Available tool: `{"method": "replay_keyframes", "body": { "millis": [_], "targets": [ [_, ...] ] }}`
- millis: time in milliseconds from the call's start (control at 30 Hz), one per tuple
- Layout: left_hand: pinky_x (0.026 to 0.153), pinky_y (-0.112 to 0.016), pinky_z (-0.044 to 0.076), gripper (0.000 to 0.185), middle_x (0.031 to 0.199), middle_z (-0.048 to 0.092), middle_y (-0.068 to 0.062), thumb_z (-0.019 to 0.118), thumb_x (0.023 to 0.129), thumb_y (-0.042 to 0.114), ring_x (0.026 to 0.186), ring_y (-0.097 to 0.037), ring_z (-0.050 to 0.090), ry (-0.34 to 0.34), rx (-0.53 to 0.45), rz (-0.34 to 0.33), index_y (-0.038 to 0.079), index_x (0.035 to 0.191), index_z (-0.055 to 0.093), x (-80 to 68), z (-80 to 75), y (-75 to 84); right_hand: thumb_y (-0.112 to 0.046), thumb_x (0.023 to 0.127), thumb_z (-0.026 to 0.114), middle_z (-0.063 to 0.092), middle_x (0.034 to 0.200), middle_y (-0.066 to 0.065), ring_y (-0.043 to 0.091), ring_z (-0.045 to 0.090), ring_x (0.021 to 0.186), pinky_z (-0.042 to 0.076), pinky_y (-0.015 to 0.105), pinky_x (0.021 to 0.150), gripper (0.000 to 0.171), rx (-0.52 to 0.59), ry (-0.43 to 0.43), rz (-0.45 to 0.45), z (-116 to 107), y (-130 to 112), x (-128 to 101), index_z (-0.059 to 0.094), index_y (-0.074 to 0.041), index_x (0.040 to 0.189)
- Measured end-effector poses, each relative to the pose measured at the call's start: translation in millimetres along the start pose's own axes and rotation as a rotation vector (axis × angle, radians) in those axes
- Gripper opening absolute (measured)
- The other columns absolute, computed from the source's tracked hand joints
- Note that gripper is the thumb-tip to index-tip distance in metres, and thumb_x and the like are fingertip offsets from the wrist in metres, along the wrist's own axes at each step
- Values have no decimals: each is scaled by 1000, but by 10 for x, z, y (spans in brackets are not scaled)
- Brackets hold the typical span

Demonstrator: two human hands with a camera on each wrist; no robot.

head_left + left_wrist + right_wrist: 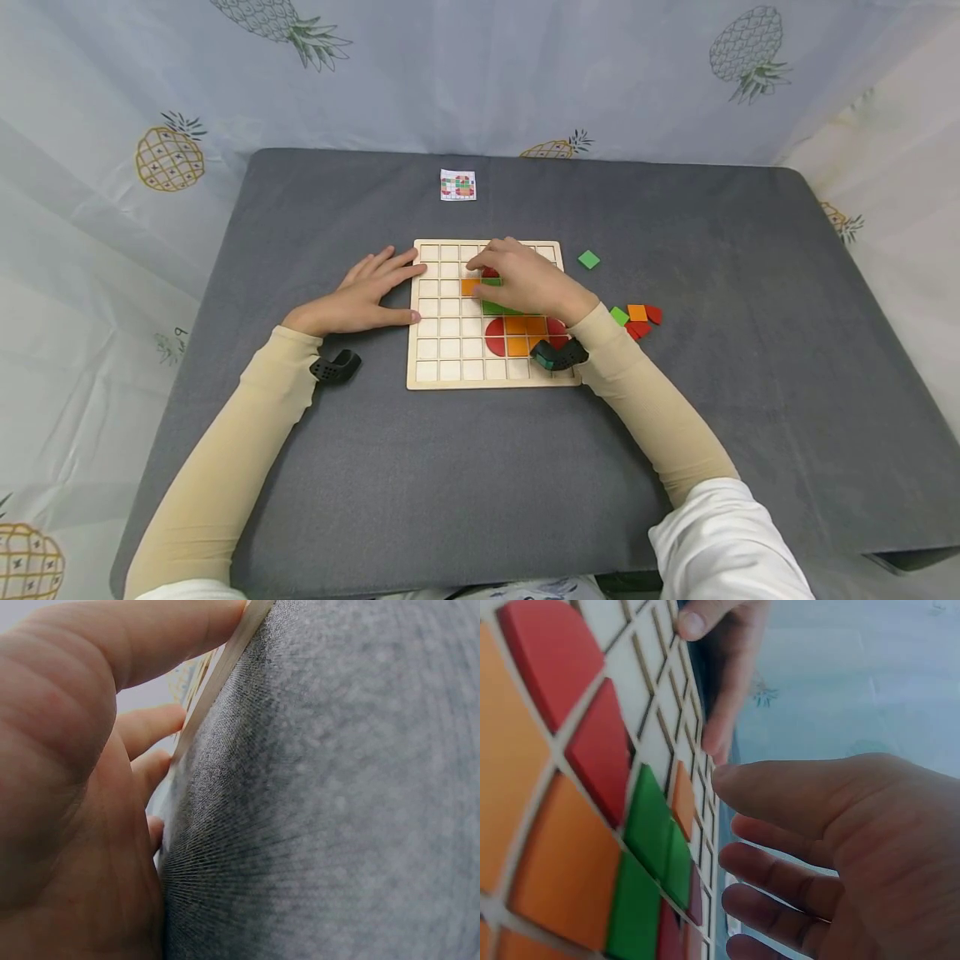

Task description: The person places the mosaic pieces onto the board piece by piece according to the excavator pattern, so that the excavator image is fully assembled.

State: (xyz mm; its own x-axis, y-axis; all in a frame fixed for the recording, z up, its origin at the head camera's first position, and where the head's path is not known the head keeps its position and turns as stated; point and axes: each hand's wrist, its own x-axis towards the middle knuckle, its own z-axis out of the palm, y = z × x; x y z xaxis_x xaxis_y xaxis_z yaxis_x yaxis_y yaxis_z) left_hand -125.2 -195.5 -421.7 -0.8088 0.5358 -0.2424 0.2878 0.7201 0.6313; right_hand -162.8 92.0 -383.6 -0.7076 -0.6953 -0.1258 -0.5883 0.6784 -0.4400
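Most cells of the wooden grid board [495, 380] lie bare; few coloured tiles are set. The right hand [528, 283] fingertips press a red tile [489, 272] in. The left hand [360, 293] rests flat, steadying the edge. Spare tiles [637, 319] wait beside.

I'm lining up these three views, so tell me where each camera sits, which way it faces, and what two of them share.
Head: above, looking forward and down at the grey table, the wooden board, both sleeved arms and both hands.
Left wrist: low by the table, looking along the left hand to the board's edge.
Right wrist: close over the board, looking across coloured tiles past the right hand.
Shared: right wrist and head both show the left hand at the board's edge.
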Motion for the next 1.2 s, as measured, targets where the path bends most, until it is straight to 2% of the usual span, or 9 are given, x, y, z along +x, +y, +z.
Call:
{"method": "replay_keyframes", "body": {
  "millis": [167,367,433,600,667,833,933,1067,1200],
  "targets": [
    [127,-54,-7,81,173,7,2,68,96,44,160,-28,-9,7,-3,7,24,162,27,-1,3,15,-26,99,67,65,126,10,27,54,109,48,41,93,37,27,39,47,-114,127,-85,67,-8,131],
    [127,-56,-7,80,173,8,-1,68,96,42,160,-30,-8,9,-8,16,22,162,28,5,10,4,-32,102,60,61,132,10,28,54,115,50,46,97,41,48,64,179,-286,298,-207,63,-8,136],
    [127,-56,-7,79,173,9,-2,68,96,42,160,-31,-8,10,-8,17,21,162,29,2,8,3,-32,102,60,63,128,10,27,56,111,51,46,93,41,18,70,243,-334,339,-237,64,-8,136],
    [127,-55,-7,79,173,8,-1,67,96,43,160,-30,-9,6,-3,15,22,162,28,2,2,15,-26,102,58,64,112,14,28,56,92,50,44,72,33,-46,109,423,-419,461,-305,67,-9,129],
    [127,-55,-7,79,173,8,0,67,96,43,160,-30,-9,5,-4,16,22,162,27,5,1,18,-26,102,56,65,114,16,30,59,93,51,47,72,33,-55,109,487,-449,516,-333,67,-8,128],
    [127,-55,-7,80,173,7,1,67,96,44,160,-30,-9,1,1,10,23,162,27,8,-1,20,-29,103,55,63,133,21,37,61,114,50,63,92,42,-104,-3,621,-533,637,-410,61,-5,137],
    [128,-54,-7,80,173,6,2,67,96,45,160,-28,-10,-1,5,8,24,162,27,9,-3,21,-31,103,53,60,136,24,39,59,117,44,69,98,46,-137,-85,679,-575,696,-457,59,-2,138],
    [128,-53,-7,81,173,6,4,67,96,45,160,-27,-10,-3,2,2,25,162,26,1,-11,26,-35,101,55,65,119,23,36,59,101,46,65,92,43,-144,-133,719,-584,731,-489,67,0,124],
    [128,-53,-7,81,173,6,3,68,96,45,160,-27,-10,-5,-5,3,24,162,26,-10,-21,34,-33,99,57,67,101,17,30,57,88,48,54,79,36,-139,-121,711,-552,729,-473,73,-2,111]
  ]
}}
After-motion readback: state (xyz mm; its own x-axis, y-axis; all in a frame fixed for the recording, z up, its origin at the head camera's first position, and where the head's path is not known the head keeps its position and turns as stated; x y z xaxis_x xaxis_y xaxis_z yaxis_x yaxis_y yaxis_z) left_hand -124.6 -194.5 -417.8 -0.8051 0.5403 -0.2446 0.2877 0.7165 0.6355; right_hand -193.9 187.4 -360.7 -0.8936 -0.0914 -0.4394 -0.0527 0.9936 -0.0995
